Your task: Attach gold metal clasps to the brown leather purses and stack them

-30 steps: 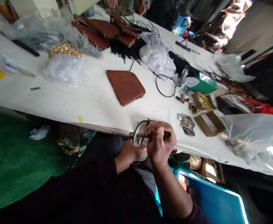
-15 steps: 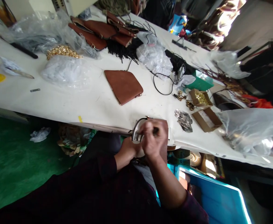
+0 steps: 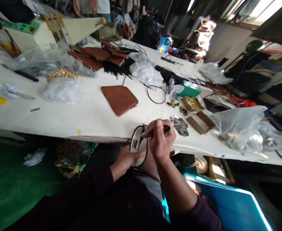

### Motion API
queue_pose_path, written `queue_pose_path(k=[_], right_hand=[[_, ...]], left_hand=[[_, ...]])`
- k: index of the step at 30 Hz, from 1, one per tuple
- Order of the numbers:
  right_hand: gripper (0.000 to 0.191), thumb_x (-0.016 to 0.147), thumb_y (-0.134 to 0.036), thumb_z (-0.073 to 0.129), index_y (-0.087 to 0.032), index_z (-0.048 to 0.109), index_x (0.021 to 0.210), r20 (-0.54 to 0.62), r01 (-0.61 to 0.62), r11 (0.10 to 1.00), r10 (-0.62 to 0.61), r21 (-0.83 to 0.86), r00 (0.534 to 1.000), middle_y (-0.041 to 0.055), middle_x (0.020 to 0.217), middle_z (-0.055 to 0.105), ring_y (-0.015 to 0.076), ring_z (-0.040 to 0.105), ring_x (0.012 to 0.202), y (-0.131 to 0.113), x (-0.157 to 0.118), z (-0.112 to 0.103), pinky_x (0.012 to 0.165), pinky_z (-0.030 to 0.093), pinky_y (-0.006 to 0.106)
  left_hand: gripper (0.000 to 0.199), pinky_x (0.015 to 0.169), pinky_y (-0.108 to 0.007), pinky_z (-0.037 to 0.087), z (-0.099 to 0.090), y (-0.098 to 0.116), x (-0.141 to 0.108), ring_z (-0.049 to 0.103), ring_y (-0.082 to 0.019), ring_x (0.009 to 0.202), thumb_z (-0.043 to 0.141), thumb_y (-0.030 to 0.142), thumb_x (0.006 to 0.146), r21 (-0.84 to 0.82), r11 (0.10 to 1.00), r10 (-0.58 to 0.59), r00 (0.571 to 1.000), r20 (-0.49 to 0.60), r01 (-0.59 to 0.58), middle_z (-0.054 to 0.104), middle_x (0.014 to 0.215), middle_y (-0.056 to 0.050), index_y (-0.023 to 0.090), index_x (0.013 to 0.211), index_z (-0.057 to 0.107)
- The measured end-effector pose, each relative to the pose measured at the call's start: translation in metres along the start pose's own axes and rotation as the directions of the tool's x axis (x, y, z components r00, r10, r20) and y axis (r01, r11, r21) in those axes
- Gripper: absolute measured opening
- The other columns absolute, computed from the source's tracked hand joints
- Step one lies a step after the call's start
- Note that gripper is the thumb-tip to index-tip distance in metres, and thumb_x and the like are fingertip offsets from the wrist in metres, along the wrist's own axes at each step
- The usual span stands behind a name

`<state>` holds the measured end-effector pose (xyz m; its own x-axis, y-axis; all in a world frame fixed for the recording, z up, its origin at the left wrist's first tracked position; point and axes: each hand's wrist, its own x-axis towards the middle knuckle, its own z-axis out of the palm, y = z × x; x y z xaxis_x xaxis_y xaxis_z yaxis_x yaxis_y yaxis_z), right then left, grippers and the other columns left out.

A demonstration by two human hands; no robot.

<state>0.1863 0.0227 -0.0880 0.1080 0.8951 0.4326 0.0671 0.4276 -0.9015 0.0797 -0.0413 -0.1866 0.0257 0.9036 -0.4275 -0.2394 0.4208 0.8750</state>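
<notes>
the left hand (image 3: pixel 125 158) is closed on the edge of an open brown bag (image 3: pixel 151 165), its thumb lying over the pale lining. the right hand (image 3: pixel 161 141) is curled tight round a dark-handled tool (image 3: pixel 166 129), pointing toward the bag's mouth. the bag sits between both hands, and a small metal plate (image 3: pixel 134 143) shows inside, just beyond the left thumb. past the grip a second bag (image 3: pixel 120 99) lies flat; right of the grip are metal pieces (image 3: pixel 179 125) and a cardboard box (image 3: pixel 200 122).
</notes>
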Motion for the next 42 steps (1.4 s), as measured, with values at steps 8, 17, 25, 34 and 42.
queue_pose_path(k=[8,17,25,34,42], right_hand=[[0.039,0.085,-0.055,0.081,-0.019,0.074,0.097,0.103,-0.014,0.869,0.074,-0.495,0.992,0.0017,0.086,0.067,0.0171,0.060,0.077,0.030,0.088,-0.033,0.077,0.049,0.033],[0.055,0.093,-0.062,0.071,-0.023,0.075,0.130,0.479,-0.147,0.975,0.209,-0.164,0.852,0.0079,0.120,0.077,0.0275,0.070,0.114,0.035,0.041,-0.077,0.102,0.052,0.043],[0.042,0.080,-0.058,0.083,-0.021,0.065,0.080,0.163,-0.375,0.925,0.361,0.058,0.918,-0.0032,0.071,0.062,0.0146,0.053,0.066,0.047,-0.020,-0.075,0.060,0.043,0.026],[0.037,0.087,-0.057,0.076,-0.021,0.073,0.090,-0.176,-0.483,0.874,0.485,0.058,0.857,0.0012,0.083,0.070,0.0198,0.063,0.078,0.083,-0.098,-0.090,0.072,0.049,0.030],[0.050,0.080,-0.060,0.079,-0.016,0.075,0.103,-0.591,-0.608,0.793,0.476,-0.032,0.652,0.0100,0.101,0.078,0.0269,0.070,0.096,0.123,-0.092,-0.196,0.085,0.054,0.038]], left_hand=[[0.059,0.081,-0.035,0.056,-0.032,0.045,-0.026,0.074,-0.029,0.094,0.092,0.051,0.070,0.241,0.966,0.057,0.986,0.157,-0.095,0.080,0.102,-0.008,0.013,0.112,0.076],[0.057,0.069,-0.029,0.050,-0.069,0.132,-0.010,0.068,-0.023,0.078,0.096,0.048,0.061,0.474,0.870,-0.040,0.937,0.346,-0.137,0.075,0.089,-0.004,0.013,0.102,0.075],[0.066,0.090,-0.034,0.055,-0.065,0.182,0.028,0.073,-0.034,0.106,0.086,0.044,0.065,0.830,0.457,-0.092,0.911,0.402,-0.320,0.080,0.116,-0.005,0.021,0.127,0.075],[0.037,0.079,-0.031,0.050,-0.050,0.129,0.066,0.074,-0.030,0.091,0.065,0.054,0.085,0.900,0.171,-0.040,0.910,0.413,-0.401,0.082,0.095,-0.003,0.023,0.101,0.079],[0.042,0.085,-0.033,0.051,-0.039,0.112,0.072,0.074,-0.031,0.096,0.061,0.053,0.089,0.870,0.171,-0.053,0.877,0.477,-0.463,0.082,0.104,-0.005,0.025,0.116,0.077]])
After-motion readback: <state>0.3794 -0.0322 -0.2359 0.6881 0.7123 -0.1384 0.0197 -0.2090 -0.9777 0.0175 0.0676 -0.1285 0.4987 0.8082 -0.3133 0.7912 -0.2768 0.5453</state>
